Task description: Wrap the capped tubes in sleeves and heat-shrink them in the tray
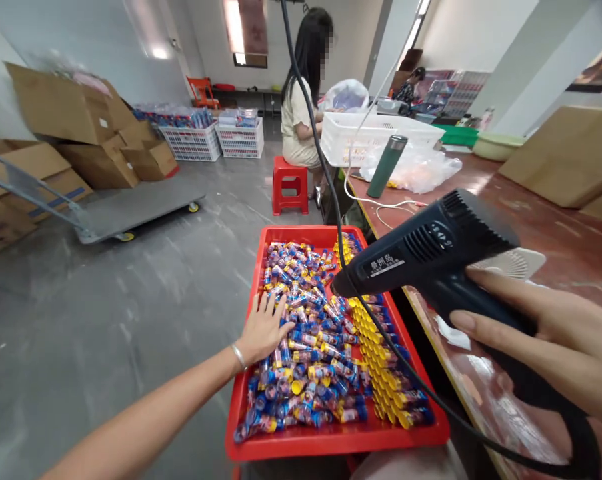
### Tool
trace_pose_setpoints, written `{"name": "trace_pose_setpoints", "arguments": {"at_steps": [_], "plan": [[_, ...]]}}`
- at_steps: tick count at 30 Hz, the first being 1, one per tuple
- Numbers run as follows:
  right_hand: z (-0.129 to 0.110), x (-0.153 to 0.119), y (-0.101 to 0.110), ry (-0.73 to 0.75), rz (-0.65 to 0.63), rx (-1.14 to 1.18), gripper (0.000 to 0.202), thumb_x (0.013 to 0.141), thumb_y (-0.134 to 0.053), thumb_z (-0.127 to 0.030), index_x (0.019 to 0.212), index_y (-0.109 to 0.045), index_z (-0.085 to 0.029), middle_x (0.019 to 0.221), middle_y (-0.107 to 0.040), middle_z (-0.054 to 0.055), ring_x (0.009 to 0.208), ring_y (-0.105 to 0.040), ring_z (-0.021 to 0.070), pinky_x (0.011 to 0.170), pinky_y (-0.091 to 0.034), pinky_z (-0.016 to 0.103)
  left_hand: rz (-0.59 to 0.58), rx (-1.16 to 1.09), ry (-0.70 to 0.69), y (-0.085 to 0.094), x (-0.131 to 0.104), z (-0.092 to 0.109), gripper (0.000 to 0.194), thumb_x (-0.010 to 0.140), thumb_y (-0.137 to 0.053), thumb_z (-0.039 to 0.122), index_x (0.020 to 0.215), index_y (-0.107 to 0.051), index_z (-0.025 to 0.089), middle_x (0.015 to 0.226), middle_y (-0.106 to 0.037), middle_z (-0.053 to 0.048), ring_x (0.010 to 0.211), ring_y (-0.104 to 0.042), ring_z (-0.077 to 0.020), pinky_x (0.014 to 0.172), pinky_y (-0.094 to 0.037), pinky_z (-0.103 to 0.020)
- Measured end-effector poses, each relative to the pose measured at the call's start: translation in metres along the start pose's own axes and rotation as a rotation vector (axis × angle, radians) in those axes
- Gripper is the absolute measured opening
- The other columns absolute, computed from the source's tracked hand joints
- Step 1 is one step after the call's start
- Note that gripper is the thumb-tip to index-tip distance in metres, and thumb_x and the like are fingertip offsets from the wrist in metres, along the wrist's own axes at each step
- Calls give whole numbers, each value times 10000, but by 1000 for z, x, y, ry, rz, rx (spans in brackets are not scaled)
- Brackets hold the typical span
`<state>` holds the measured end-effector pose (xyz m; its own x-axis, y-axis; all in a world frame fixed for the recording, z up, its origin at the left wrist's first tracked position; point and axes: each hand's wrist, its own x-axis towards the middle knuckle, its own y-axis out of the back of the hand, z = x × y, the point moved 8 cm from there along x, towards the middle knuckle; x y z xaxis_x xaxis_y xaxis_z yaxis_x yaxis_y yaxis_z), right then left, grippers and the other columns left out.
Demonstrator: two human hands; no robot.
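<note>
My right hand (541,333) is wrapped round the handle of a dark heat gun (421,247), whose nozzle points left over a red tray (331,443). Small clear tubes (305,353) with blue and yellow ends lie jumbled across most of that tray. Along its right side, more tubes are lined up in rows with their yellow caps (375,353) facing left. My left hand (265,327), with a bracelet at the wrist, rests with spread fingers on the loose tubes at the tray's left edge. A black cord (331,180) hangs down across the view in front of the tray.
A reddish table (481,193) runs along the right, bearing a green flask (387,167) and a white basket (381,133). Ahead, a person (301,100) sits on a red stool (289,187). On the left stand a platform trolley (141,210) and cardboard boxes (65,107).
</note>
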<state>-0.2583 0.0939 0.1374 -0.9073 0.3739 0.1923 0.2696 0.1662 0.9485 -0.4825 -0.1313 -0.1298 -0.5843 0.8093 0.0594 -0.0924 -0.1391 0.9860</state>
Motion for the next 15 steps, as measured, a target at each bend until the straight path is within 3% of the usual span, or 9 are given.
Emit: {"name": "trace_pose_setpoints", "arguments": {"at_steps": [5,10,15], "plan": [[10,17,-12,-88,-56,135,687,850,-481,-694,1291,-628,-189,1238,-680,99,1062,-655,377,929,-548,513,-79,-28,19,0,-12,31,562,965,-387,524,1475,-386,288,1500,-431,-126,1440,-213,-414,1036,-374,-597],[16,34,-32,-75,-97,147,814,817,-461,-744,1344,-587,-137,1327,-607,134,1165,-591,411,981,-491,596,-113,-143,-46,6,-23,66,490,947,-436,525,1405,-456,354,1489,-412,-118,1384,-321,-377,1012,-372,-624],[-8,53,-42,3,-161,218,740,857,-454,-671,1333,-599,-123,1321,-597,161,1159,-595,415,901,-561,550,-137,-156,-152,7,-37,97,472,905,-476,569,1257,-583,274,1312,-542,-146,1303,-405,-376,1040,-320,-628]]}}
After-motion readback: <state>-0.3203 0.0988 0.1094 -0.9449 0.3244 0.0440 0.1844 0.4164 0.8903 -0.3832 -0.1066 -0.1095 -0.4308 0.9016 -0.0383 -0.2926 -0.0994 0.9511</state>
